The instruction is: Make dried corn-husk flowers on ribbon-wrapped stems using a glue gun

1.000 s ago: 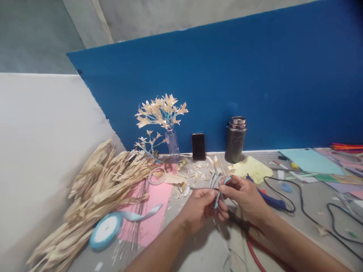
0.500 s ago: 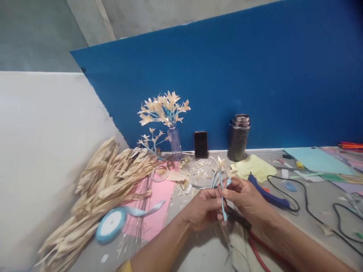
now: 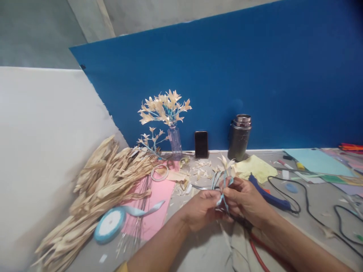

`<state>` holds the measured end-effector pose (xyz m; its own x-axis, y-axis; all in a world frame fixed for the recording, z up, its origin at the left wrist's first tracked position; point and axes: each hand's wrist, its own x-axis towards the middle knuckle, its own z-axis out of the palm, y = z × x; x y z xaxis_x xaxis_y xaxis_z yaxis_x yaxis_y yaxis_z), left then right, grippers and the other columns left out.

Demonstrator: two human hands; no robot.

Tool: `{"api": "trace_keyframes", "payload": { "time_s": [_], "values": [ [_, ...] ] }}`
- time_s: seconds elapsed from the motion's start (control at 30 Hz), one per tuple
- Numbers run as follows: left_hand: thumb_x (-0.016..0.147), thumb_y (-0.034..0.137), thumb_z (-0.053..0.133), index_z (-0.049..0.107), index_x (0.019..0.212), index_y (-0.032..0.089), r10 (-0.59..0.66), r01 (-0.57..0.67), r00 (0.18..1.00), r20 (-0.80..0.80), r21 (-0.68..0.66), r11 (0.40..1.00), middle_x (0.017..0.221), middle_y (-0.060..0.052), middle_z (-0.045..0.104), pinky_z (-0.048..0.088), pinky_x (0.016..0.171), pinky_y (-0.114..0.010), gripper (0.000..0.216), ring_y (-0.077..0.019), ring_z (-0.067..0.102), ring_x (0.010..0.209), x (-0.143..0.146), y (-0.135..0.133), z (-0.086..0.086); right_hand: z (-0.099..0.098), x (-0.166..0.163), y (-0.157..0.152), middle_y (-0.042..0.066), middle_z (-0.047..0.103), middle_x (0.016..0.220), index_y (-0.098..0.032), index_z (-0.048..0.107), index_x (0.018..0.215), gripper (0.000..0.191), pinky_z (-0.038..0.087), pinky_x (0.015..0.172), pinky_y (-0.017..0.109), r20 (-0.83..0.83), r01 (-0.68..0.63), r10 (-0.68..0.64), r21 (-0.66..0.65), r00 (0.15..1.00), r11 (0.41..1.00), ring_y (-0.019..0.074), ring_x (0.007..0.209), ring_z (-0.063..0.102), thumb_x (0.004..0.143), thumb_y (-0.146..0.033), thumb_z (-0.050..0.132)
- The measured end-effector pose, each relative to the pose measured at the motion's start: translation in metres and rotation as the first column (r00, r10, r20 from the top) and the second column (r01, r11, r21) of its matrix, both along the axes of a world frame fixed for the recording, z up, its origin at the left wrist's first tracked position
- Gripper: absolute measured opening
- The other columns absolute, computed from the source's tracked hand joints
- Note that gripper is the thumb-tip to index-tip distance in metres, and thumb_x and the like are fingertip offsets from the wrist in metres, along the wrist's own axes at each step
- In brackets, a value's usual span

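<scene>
My left hand [image 3: 202, 210] and my right hand [image 3: 246, 200] meet over the grey table [image 3: 309, 226], both pinched on a small husk flower stem [image 3: 224, 172] wound with light blue ribbon. Cream petals stand up at the stem's top, just above my fingers. A loose end of blue ribbon [image 3: 222, 199] hangs between the two hands. Left of them lies a spool of light blue ribbon [image 3: 110, 224] with its tail across a pink sheet [image 3: 154, 209].
A heap of dried husks [image 3: 96, 189] fills the left side. At the blue backboard stand a vase of husk flowers [image 3: 167, 117], a phone [image 3: 201, 144] and a dark flask [image 3: 239, 138]. A blue glue gun [image 3: 269, 196], black cables [image 3: 312, 211], a tape ring [image 3: 159, 172] and coloured papers [image 3: 314, 162] lie right.
The flower stem has risen slightly and my fingers have shifted along it; the hanging ribbon end is shorter and sits closer between my hands.
</scene>
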<state>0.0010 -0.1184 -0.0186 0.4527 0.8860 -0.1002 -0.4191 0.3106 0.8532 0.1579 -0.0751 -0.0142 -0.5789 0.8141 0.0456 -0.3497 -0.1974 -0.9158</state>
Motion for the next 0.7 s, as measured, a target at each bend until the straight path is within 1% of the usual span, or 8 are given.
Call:
{"api": "trace_keyframes", "payload": {
  "time_s": [0.17, 0.27, 0.3, 0.37, 0.4, 0.43, 0.57, 0.7],
  "values": [
    [0.061, 0.057, 0.085, 0.071, 0.071, 0.010, -0.120, 0.125, 0.987, 0.107, -0.044, 0.991, 0.056, -0.001, 0.056, 0.053, 0.069, -0.040, 0.050, -0.0175, 0.060, 0.056, -0.001, 0.000, -0.011, -0.003, 0.000, -0.007, 0.000, 0.065, 0.051, -0.021, 0.058, 0.084, 0.035, 0.049, 0.035, 0.029, -0.026, -0.205, 0.204, -0.077, 0.979, 0.976, 0.0203, 0.040, 0.062, 0.078, -0.048, 0.078],
    [0.063, 0.054, 0.082, 0.064, 0.061, 0.014, 0.062, -0.056, 0.985, -0.160, 0.042, 0.998, 0.050, 0.001, 0.049, 0.048, 0.059, -0.033, 0.044, -0.0127, 0.048, 0.048, 0.002, -0.003, -0.005, 0.000, 0.001, -0.005, 0.001, 0.067, 0.059, -0.018, 0.063, 0.076, 0.033, 0.053, 0.052, 0.030, 0.042, -0.041, 0.039, 0.048, 0.998, 0.998, 0.0176, 0.052, 0.063, 0.073, -0.046, 0.081],
    [0.067, 0.051, 0.079, 0.063, 0.059, 0.015, 0.208, -0.172, 0.926, -0.317, 0.137, 0.975, 0.051, 0.000, 0.051, 0.046, 0.059, -0.031, 0.040, -0.0126, 0.047, 0.050, 0.004, -0.004, -0.001, 0.000, 0.002, -0.004, 0.001, 0.067, 0.063, -0.018, 0.066, 0.074, 0.030, 0.052, 0.058, 0.029, 0.089, 0.072, -0.084, 0.132, 0.992, 0.989, 0.0166, 0.058, 0.062, 0.072, -0.043, 0.082],
    [0.075, 0.041, 0.071, 0.060, 0.058, 0.017, 0.535, -0.346, 0.647, -0.544, 0.416, 0.841, 0.060, -0.003, 0.058, 0.043, 0.064, -0.030, 0.032, -0.0150, 0.051, 0.060, 0.007, -0.007, 0.006, -0.001, 0.002, 0.001, 0.002, 0.067, 0.069, -0.017, 0.070, 0.071, 0.024, 0.048, 0.065, 0.028, 0.186, 0.266, -0.333, 0.311, 0.925, 0.912, 0.0163, 0.066, 0.059, 0.070, -0.037, 0.082],
    [0.078, 0.039, 0.067, 0.060, 0.058, 0.017, 0.632, -0.365, 0.520, -0.575, 0.519, 0.773, 0.064, -0.005, 0.060, 0.043, 0.067, -0.030, 0.030, -0.0168, 0.054, 0.065, 0.008, -0.009, 0.009, -0.002, 0.002, 0.003, 0.002, 0.067, 0.071, -0.017, 0.072, 0.072, 0.021, 0.046, 0.066, 0.029, 0.221, 0.307, -0.406, 0.373, 0.887, 0.875, 0.0169, 0.068, 0.058, 0.071, -0.036, 0.081],
    [0.082, 0.038, 0.063, 0.061, 0.059, 0.017, 0.641, -0.349, 0.485, -0.595, 0.540, 0.766, 0.066, -0.006, 0.062, 0.044, 0.069, -0.031, 0.031, -0.0181, 0.056, 0.068, 0.008, -0.009, 0.011, -0.003, 0.003, 0.005, 0.002, 0.067, 0.070, -0.018, 0.072, 0.072, 0.020, 0.045, 0.066, 0.029, 0.244, 0.311, -0.427, 0.401, 0.871, 0.862, 0.0175, 0.069, 0.057, 0.072, -0.037, 0.080],
    [0.088, 0.054, 0.055, 0.065, 0.078, 0.014, 0.173, -0.117, 0.850, -0.498, 0.142, 0.983, 0.062, -0.006, 0.066, 0.048, 0.062, -0.031, 0.043, -0.0190, 0.063, 0.059, -0.006, -0.006, 0.017, -0.005, 0.003, 0.010, 0.001, 0.065, 0.068, -0.017, 0.070, 0.072, 0.029, 0.045, 0.066, 0.029, 0.164, 0.145, -0.185, 0.233, 0.969, 0.962, 0.0168, 0.067, 0.057, 0.069, -0.043, 0.084],
    [0.072, 0.057, 0.077, 0.071, 0.082, 0.010, -0.077, 0.079, 0.980, -0.182, 0.003, 0.997, 0.079, -0.010, 0.070, 0.054, 0.071, -0.034, 0.049, -0.0181, 0.066, 0.068, -0.019, 0.001, 0.009, -0.005, 0.001, 0.007, -0.003, 0.058, 0.055, -0.018, 0.068, 0.073, 0.034, 0.043, 0.056, 0.027, 0.032, -0.054, 0.053, 0.005, 0.998, 0.999, 0.0126, 0.051, 0.051, 0.068, -0.046, 0.087]
  ]
}}
